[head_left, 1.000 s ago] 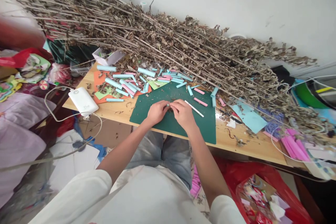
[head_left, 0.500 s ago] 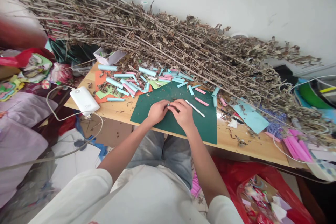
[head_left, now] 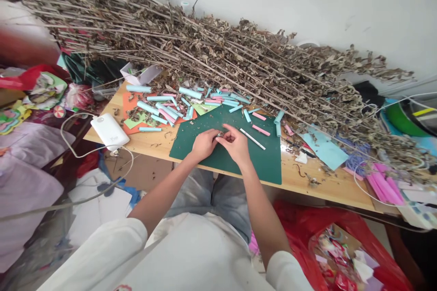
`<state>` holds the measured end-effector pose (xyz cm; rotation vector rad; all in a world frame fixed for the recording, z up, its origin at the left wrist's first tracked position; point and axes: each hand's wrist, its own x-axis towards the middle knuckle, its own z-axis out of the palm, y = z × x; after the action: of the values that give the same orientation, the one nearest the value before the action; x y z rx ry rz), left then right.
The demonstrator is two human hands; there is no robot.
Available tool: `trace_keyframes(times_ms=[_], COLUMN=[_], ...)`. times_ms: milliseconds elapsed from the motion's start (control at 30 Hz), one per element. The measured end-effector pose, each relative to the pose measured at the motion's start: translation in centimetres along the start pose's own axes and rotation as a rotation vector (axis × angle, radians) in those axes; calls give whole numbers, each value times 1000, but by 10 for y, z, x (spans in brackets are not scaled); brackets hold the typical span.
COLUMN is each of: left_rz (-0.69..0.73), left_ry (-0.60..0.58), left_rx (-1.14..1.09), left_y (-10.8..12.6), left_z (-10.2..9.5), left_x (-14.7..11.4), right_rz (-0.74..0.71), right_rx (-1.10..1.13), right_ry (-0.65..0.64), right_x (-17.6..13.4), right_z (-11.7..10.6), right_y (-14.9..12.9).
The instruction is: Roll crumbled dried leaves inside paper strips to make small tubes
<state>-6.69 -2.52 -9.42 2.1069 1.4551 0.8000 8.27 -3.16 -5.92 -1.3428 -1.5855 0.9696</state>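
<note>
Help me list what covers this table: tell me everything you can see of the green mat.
The green mat is a dark, thin sheet, perhaps plastic or rubber, lying flat on the wooden table, its near edge running along the table's front edge. It looks slightly littered. A white stick, pink rolls and blue rolls lie on it. The left hand and right hand hide its middle; whether they touch it is unclear.

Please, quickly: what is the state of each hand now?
Left hand: closed on a small piece, too small to identify.
Right hand: partly open, near that piece.
</note>
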Motion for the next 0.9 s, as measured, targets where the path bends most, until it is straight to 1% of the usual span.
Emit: trace_keyframes(times_ms=[67,200,300,367,567,667,767,900], left_rz=[-17,-25,-16,-16,-16,-3,0,-8], left_ry=[-1,1,2,3,2,9,11,12], left_rx=[7,2,7,3,-47,-68,-77,-76], left_y=[0,2,4,5,5,3,3,2], left_z=[1,1,-1,-2,-4,-3,-2,-1], left_x=[0,0,1,1,0,0,0,0], right_rz=[52,50,22,-28,-278,-361,-390,-369], right_rx=[26,38,46,8,-208,-293,-363,-347], right_ry=[-50,17,23,29,119,119,124,138], right_x=[6,12,9,6,-3,-4,-4,-4], right_z=[-1,-2,-3,-3,-2,0,1,2], right_y=[-3,-10,-12,-11,-5,0,3,4])
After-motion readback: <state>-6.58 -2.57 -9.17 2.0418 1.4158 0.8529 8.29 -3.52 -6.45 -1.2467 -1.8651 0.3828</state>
